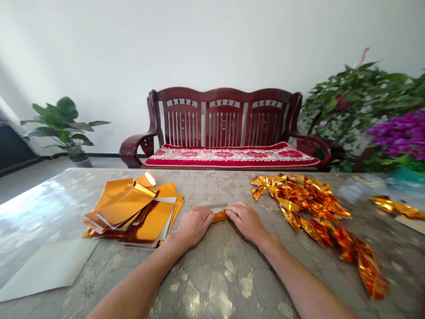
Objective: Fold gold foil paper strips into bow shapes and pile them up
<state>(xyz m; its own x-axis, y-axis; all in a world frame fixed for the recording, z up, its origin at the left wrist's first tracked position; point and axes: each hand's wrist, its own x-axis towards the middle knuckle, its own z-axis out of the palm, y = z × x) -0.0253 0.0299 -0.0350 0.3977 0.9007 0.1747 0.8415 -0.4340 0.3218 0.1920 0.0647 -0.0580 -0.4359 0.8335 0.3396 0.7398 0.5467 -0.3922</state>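
Head view: left hand (pixel 195 225) and right hand (pixel 245 220) pinch the ends of a gold strip (pixel 219 217)

The strip is between the two hands, over the middle of the table (pixel 206 279); whether it touches the surface is hard to tell. A pale edge shows behind its shiny face. The left hand pinches the strip's left end, fingers curled and thumb inward. The right hand mirrors it, pinching the right end between thumb and fingers.

Left of the hands lies a loose stack (pixel 126 208) of gold sheets, fanned unevenly, some with pale undersides showing. A white sheet (pixel 49 268) lies flat near it, toward the table's left edge.

To the right, folded gold pieces (pixel 312 199) sprawl in a heap that trails toward the near right. Beyond them are clear plastic (pixel 360 188) and another gold piece (pixel 398 207).

Behind the table stands a dark red wooden bench (pixel 224 119) with a red and white mat (pixel 232 155) on its seat. A potted plant (pixel 63 119) stands at left; leafy greenery (pixel 361 97) and purple flowers (pixel 401 133) fill the right.
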